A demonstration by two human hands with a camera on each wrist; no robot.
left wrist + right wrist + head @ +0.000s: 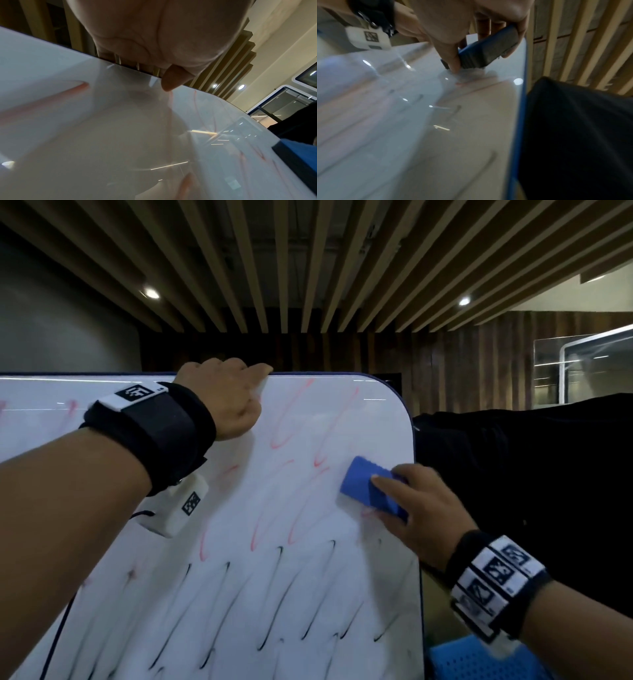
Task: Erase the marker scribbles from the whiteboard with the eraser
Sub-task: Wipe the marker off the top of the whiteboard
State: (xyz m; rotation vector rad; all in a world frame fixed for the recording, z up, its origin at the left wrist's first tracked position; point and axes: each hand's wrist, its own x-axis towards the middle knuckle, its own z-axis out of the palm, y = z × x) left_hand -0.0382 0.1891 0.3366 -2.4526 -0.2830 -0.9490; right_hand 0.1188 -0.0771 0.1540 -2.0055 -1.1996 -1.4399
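The right hand (423, 513) has its fingers clamped on the blue eraser (371, 489), flat on the whiteboard (239, 594) near its right edge, while the left hand (222, 402) fingers curl over the top edge, and a light, fast rub may just smear the red marks (281, 436).

Black wristbands (161, 426) carry white tags printed with black-and-white codes.

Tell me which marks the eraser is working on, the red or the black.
The red marks: the eraser, held by the right hand, sits among them on the upper board, while the black marks lie lower down.
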